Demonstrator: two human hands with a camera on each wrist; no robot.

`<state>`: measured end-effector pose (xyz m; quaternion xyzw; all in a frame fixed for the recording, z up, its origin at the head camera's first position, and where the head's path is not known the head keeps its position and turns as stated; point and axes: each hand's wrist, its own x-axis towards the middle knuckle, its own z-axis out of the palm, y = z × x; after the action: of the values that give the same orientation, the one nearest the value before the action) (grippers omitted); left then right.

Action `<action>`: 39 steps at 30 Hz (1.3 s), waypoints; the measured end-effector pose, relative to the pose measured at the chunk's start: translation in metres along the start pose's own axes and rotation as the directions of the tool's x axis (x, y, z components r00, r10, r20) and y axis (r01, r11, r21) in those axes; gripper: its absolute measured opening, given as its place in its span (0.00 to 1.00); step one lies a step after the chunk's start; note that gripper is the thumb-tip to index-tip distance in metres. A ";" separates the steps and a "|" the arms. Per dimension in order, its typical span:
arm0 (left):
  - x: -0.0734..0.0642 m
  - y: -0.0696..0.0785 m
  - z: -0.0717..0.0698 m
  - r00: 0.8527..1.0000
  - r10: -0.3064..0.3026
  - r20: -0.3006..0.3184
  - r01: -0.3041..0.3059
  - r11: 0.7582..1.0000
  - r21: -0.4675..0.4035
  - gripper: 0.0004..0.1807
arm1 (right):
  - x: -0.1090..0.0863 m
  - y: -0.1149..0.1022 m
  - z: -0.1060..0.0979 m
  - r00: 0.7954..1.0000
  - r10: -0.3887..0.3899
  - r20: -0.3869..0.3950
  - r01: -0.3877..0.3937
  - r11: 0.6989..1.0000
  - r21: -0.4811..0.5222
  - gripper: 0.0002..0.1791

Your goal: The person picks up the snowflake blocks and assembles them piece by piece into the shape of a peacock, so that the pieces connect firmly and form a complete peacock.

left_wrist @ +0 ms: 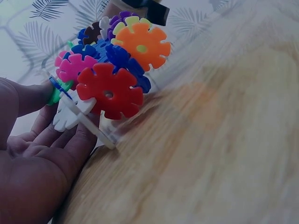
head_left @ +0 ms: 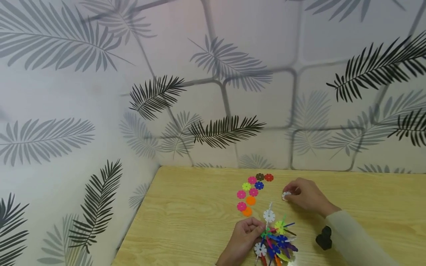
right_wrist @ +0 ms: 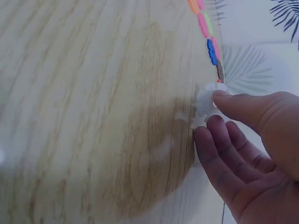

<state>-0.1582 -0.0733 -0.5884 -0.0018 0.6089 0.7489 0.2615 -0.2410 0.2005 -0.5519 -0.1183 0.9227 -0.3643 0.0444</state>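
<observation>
My left hand point(head_left: 242, 236) grips a cluster of interlocked snowflake discs point(head_left: 273, 250) by its left side, thumb and fingers on a green disc point(left_wrist: 60, 92). Red, orange, pink, blue, purple, yellow and white discs stick out of the cluster at many angles. In the left wrist view a red disc point(left_wrist: 110, 91) faces the camera, with a white disc point(left_wrist: 74, 109) just below it. To the right and farther back, my right hand point(head_left: 304, 195) pinches a single white disc point(right_wrist: 205, 99) between thumb and fingertips, close over the table.
Loose discs lie in a curved band behind the cluster, among them an orange disc point(head_left: 247, 211), a blue disc point(head_left: 259, 185) and a red disc point(head_left: 269, 177). A small black object point(head_left: 324, 238) sits by the right sleeve. The wooden table point(head_left: 173, 207) meets a leaf-patterned wall point(head_left: 213, 92).
</observation>
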 end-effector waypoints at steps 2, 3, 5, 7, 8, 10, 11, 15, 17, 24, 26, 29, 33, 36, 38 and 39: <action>0.000 0.001 0.000 1.000 0.002 0.000 -0.002 1.000 0.010 0.07 | -0.005 0.000 -0.003 1.000 -0.019 -0.015 0.019 1.000 0.006 0.04; 0.000 0.001 0.001 1.000 0.002 0.000 -0.002 1.000 0.011 0.07 | -0.008 -0.001 -0.004 0.999 -0.032 -0.022 0.033 0.999 0.012 0.03; 0.000 0.002 0.001 1.000 0.001 -0.002 -0.001 1.000 0.011 0.07 | -0.012 -0.003 -0.006 0.998 -0.063 -0.030 0.064 0.998 0.024 0.04; 0.000 0.002 0.001 1.000 -0.001 -0.004 0.001 1.000 0.007 0.06 | -0.017 -0.008 -0.008 0.996 -0.083 -0.037 0.085 0.996 0.041 0.04; 0.000 0.002 0.002 1.000 -0.003 -0.005 0.003 1.000 0.005 0.06 | -0.019 -0.011 -0.009 0.995 -0.093 -0.038 0.095 0.994 0.055 0.05; 0.000 0.002 0.002 1.000 -0.008 -0.013 0.008 1.000 0.003 0.06 | -0.024 -0.017 -0.010 0.993 -0.107 -0.039 0.111 0.990 0.087 0.05; 0.000 0.002 0.003 1.000 -0.010 -0.018 0.010 1.000 0.006 0.06 | -0.026 -0.020 -0.011 0.993 -0.108 -0.041 0.112 0.988 0.105 0.05; 0.000 0.001 0.004 0.999 -0.016 -0.039 0.017 1.000 0.020 0.06 | -0.035 -0.033 -0.012 0.989 -0.143 -0.045 0.148 0.975 0.165 0.06; 0.001 0.001 0.004 0.999 -0.018 -0.044 0.019 1.000 0.024 0.06 | -0.040 -0.038 -0.013 0.985 -0.168 -0.044 0.174 0.967 0.187 0.07; 0.002 0.000 0.003 0.999 -0.017 -0.038 0.018 1.000 0.020 0.05 | -0.050 -0.049 -0.015 0.970 -0.244 -0.014 0.240 0.936 0.260 0.06; 0.001 0.000 0.003 0.999 -0.014 -0.034 0.014 1.000 0.020 0.05 | -0.051 -0.050 -0.016 0.965 -0.263 -0.001 0.254 0.929 0.271 0.06; 0.001 0.000 0.003 1.000 -0.012 -0.024 0.012 1.000 0.008 0.05 | -0.052 -0.051 -0.017 0.956 -0.293 0.016 0.278 0.920 0.276 0.06; 0.000 0.000 0.003 1.000 -0.010 -0.009 0.010 1.000 -0.011 0.04 | -0.051 -0.053 -0.018 0.947 -0.320 0.029 0.302 0.917 0.262 0.06; 0.000 0.001 0.003 1.000 -0.008 0.000 0.008 1.000 -0.009 0.04 | -0.050 -0.055 -0.019 0.946 -0.320 0.039 0.302 0.922 0.241 0.06; 0.000 0.001 0.002 1.000 -0.006 0.008 0.006 1.000 -0.004 0.04 | -0.049 -0.057 -0.019 0.948 -0.316 0.047 0.298 0.927 0.226 0.06; 0.000 0.001 0.002 1.000 -0.005 0.013 0.005 1.000 -0.001 0.03 | -0.049 -0.058 -0.019 0.948 -0.313 0.051 0.295 0.930 0.219 0.06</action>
<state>-0.1579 -0.0714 -0.5872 0.0012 0.6066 0.7488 0.2671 -0.1858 0.1850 -0.4985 -0.2699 0.8470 -0.4563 0.0387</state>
